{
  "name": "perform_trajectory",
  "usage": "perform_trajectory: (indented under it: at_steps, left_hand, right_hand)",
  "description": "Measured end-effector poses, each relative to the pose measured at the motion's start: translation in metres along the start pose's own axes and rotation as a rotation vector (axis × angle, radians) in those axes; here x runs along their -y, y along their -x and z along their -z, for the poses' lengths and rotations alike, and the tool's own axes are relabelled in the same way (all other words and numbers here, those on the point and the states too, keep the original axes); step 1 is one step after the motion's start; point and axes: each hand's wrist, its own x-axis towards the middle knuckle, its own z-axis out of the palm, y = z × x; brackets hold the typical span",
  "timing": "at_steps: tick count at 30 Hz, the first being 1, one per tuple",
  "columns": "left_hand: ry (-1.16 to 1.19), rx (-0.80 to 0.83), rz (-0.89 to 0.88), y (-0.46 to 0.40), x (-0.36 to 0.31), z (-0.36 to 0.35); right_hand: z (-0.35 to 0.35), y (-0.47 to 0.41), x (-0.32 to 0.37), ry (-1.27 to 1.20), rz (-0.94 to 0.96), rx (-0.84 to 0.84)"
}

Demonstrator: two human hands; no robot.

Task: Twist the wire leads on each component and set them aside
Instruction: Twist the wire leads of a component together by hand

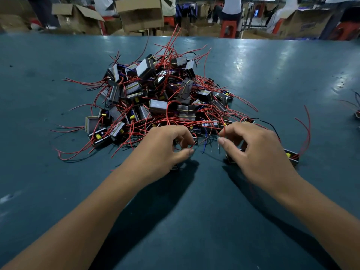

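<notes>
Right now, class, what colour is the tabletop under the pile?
Dark teal tabletop, clearest in the head view.

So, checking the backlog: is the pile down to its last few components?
No, the pile holds dozens of components tangled in red wires.

One camera only, worn on the person's head, looking forward and steeply down across the teal worktop [58,191]. It sits close above the forearms, which enter from the bottom corners and meet near the middle of the frame, the left hand [165,147] and right hand [255,151] at the near edge of the pile of small wired parts [161,94]. The pile is the centre landmark. Beyond it the worktop runs to its far edge, and past that edge cardboard boxes [140,14] fill the top strip. The wide lens bends the far edge.
</notes>
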Motion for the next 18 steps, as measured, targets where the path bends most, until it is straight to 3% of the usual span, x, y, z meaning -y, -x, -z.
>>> perform_trajectory:
  at_steps: [4, 12, 18]
  left_hand:
    - [0.07, 0.033, 0.041, -0.001, 0.001, -0.001]
    - [0.239, 0.103, 0.078, -0.005, 0.005, 0.003]
    - [0.404, 0.131, 0.113, -0.004, 0.002, 0.002]
  right_hand:
    - [-0.003, 0.002, 0.001, 0.002, 0.055, -0.037]
    - [-0.01, 0.002, 0.0, -0.1, 0.156, 0.06]
    - [-0.012, 0.002, 0.001, -0.218, 0.096, 0.065]
